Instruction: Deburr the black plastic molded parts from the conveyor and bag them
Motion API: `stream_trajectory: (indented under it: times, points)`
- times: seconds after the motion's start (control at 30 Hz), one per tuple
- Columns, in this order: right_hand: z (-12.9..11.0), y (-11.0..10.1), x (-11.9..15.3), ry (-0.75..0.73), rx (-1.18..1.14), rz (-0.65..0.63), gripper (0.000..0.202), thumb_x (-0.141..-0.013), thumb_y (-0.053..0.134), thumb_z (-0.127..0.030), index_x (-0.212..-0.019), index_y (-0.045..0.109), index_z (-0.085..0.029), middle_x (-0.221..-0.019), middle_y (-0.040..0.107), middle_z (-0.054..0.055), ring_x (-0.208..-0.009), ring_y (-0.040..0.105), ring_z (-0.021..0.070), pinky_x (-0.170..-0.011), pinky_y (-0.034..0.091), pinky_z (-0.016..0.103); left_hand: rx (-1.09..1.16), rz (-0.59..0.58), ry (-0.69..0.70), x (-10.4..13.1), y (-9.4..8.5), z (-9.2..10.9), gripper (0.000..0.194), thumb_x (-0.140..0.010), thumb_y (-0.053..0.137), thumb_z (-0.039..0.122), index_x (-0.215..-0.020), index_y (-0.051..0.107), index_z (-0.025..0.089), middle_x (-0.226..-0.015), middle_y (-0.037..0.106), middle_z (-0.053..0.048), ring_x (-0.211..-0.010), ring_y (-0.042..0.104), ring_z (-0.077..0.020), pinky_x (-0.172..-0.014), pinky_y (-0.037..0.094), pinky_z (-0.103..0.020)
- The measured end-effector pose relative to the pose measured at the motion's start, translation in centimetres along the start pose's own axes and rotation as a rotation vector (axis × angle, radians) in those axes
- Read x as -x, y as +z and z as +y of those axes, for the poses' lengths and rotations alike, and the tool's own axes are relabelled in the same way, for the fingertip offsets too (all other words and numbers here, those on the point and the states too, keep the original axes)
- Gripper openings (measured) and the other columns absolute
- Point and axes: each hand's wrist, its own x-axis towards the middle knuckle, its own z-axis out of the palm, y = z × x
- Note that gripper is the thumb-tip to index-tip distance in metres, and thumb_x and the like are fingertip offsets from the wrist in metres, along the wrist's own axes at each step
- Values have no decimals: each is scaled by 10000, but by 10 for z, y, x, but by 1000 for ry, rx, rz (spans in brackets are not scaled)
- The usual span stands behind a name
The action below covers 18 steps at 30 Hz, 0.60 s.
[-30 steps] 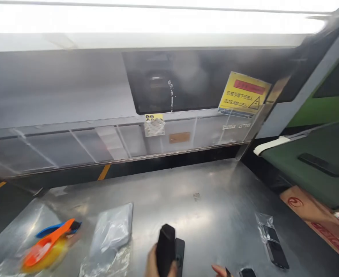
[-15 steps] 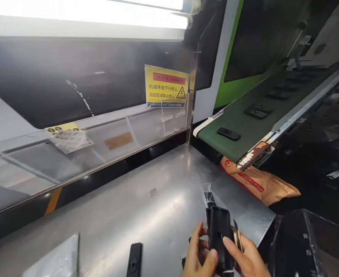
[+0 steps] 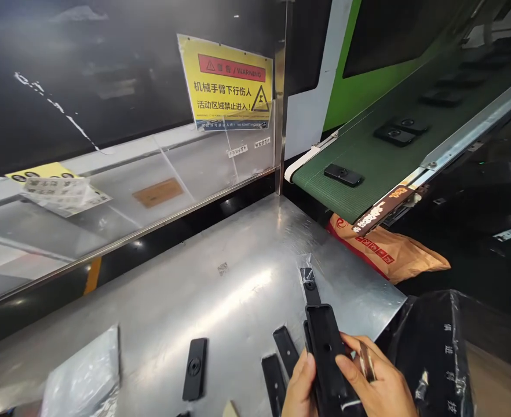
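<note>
Both hands hold a black, hollow, oblong plastic part (image 3: pixel 325 327) above the metal table, its open side facing me. A second black part shows along its left edge. My left hand (image 3: pixel 298 387) is closed on the left side, thumb pressed against the edge. My right hand (image 3: pixel 379 376) grips the right side with its thumb on the part, and a thin metal tool (image 3: pixel 367 362) is tucked between its fingers. Just beyond lies a black piece in clear wrap (image 3: pixel 310 285). Two more hollow black parts (image 3: pixel 273 376) lie left of my left hand.
On the metal table (image 3: pixel 172 301) lie a single black part (image 3: pixel 194 368) and a stack of clear plastic bags (image 3: pixel 84 373). A green conveyor belt (image 3: pixel 351 200) carries several black parts. Below it are a brown paper bag (image 3: pixel 407 252) and a black plastic-wrapped box (image 3: pixel 429 341).
The view has tilted down and shifted, showing more of the table. The hands have turned the black parts slightly and sit a little apart from the loose pieces, which show more clearly.
</note>
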Motion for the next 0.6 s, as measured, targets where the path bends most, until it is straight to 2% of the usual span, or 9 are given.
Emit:
stream_trajectory:
  times: [0.13,0.23,0.3,0.4,0.5,0.6]
  points:
    - [-3,6,1,139,-60,-92,444,-736,614,-539,-978,706,-179,-816,730,68,-738,685,220,-667,540,229,9,40,60,12,-5,2,403,-746,682,383,-1108,650,208,-1046,699,-106,-1018,630,-295,-955,423,-452]
    - [-10,19,3,242,-155,-191,506,-729,606,-577,-988,692,-151,-602,650,19,-525,605,168,-513,498,230,18,94,105,26,-10,11,467,-716,711,379,-1141,628,205,-1080,684,-109,-1018,624,-303,-939,435,-448]
    - [-16,30,7,276,-225,-237,518,-720,613,-581,-987,691,-144,-540,603,-2,-480,565,153,-476,473,233,40,127,134,35,-14,17,483,-714,709,408,-1144,625,205,-1107,673,-110,-1018,620,-303,-930,440,-439]
    - [-27,45,12,327,-305,-339,515,-702,628,-577,-977,699,-147,-595,647,27,-518,594,176,-454,469,239,54,162,163,52,-19,26,500,-725,696,427,-1168,608,213,-1101,673,-110,-992,631,-295,-922,443,-432]
    - [-38,58,17,349,-289,-456,488,-703,632,-562,-973,709,-164,-614,674,43,-479,576,170,-410,450,238,57,172,203,71,-25,34,522,-722,701,420,-1183,592,201,-1080,676,-119,-965,641,-296,-917,441,-436]
    - [-47,70,21,332,-282,-521,430,-702,646,-539,-945,725,-192,-610,671,34,-478,570,163,-500,509,268,69,178,266,89,-30,41,542,-714,708,416,-1188,580,189,-1073,674,-126,-965,641,-298,-916,438,-438]
